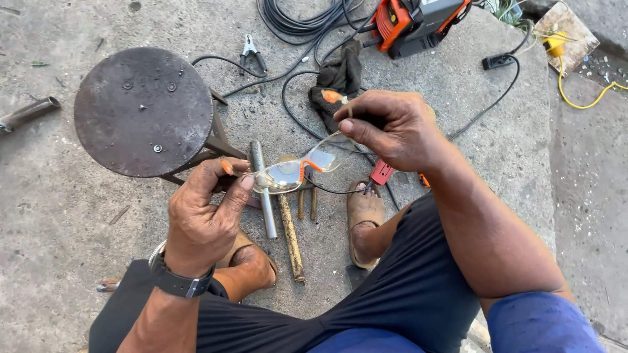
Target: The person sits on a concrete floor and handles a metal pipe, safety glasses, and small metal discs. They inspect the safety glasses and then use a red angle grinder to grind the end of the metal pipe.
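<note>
Both your hands are on the clear safety glasses [297, 171], held in the air above the concrete floor [52, 216].

Far left, a pipe end [27, 112] lies on the floor, then a round rusty stool [142, 111]. Your left hand [203, 212], with a wristwatch [175, 281] on it, pinches one orange-tipped temple of the glasses between thumb and fingers. Below the lenses, a grey metal tube [263, 193] and a rusty rod [291, 238] lie on the floor between your sandalled feet. Your right hand [389, 127] is closed on the other temple, orange tip poking out by the thumb. Behind it are a dark rag [337, 78], pliers [251, 52] and coiled black cables [294, 19]. Further right, an orange welding machine [415, 23], then a yellow cable [582, 98].
</note>
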